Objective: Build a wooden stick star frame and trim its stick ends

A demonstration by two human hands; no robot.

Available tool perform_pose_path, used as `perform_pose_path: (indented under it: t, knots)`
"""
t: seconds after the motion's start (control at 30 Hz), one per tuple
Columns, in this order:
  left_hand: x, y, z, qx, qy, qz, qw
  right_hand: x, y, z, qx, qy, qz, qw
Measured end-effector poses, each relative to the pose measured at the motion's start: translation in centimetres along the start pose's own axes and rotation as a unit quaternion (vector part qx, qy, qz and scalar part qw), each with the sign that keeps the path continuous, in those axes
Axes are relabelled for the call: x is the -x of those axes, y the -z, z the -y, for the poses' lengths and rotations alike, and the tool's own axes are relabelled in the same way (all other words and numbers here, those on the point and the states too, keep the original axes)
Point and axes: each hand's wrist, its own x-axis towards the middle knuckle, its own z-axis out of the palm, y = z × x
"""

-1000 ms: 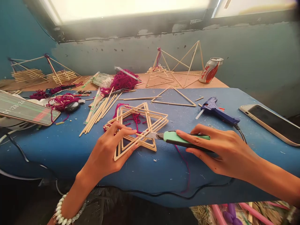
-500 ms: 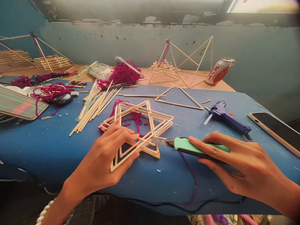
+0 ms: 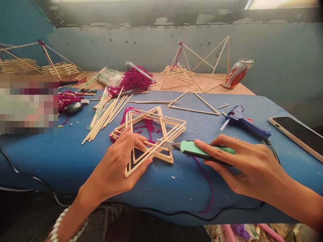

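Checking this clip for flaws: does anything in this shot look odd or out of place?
Yes. A pixelated block covers the left edge of the view, hiding whatever lies on that part of the blue-covered table. Also, the dented drink can at the back sits tilted, its side crumpled.

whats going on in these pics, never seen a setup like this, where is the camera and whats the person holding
The camera is worn on a person's head and looks down at their own hands, so there's no machine here. The left hand rests on a star-shaped frame of thin wooden sticks. The right hand holds a green utility knife, its blade reaching over the frame. A hot glue gun, a phone and magenta yarn lie on the blue-covered table.
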Motion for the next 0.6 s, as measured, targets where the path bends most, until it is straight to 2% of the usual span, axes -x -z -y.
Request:
perform_pose_path:
  t: [0.2, 0.47, 0.6]
  knots:
    - [0.2, -0.3, 0.3, -0.019, -0.006, -0.03, 0.999, 0.1, 0.2, -0.1, 0.0, 0.015, 0.005, 1.0]
    - [0.1, -0.1, 0.3, -0.035, -0.009, -0.025, 0.999, 0.6, 0.7, -0.3, -0.003, 0.02, 0.018, 1.0]
    - [-0.1, 0.0, 0.2, -0.023, -0.024, -0.022, 0.999, 0.9, 0.6, -0.1, -0.013, 0.001, 0.015, 1.0]
